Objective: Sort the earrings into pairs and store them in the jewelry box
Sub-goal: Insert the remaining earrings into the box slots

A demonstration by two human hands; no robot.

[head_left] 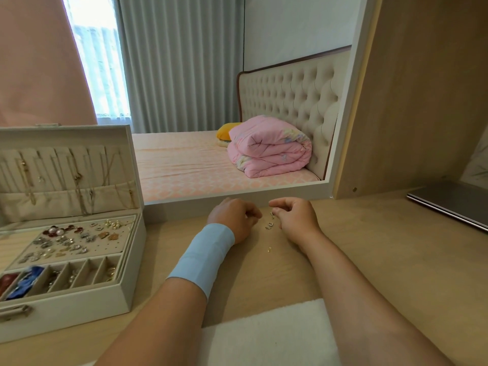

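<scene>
Wooden desk (396,260) bears earrings (270,224) between left hand (232,220) and right hand (297,220) near mirror (237,198) edge; grips' hold unclear.

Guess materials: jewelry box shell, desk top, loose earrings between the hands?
Jewelry box: off-white faux leather or coated board, smooth matte skin.
Desk: light wood veneer or laminate, matte, fine grain lines.
Loose earrings: metal probably, silver and gold glints; too small to say more.
</scene>
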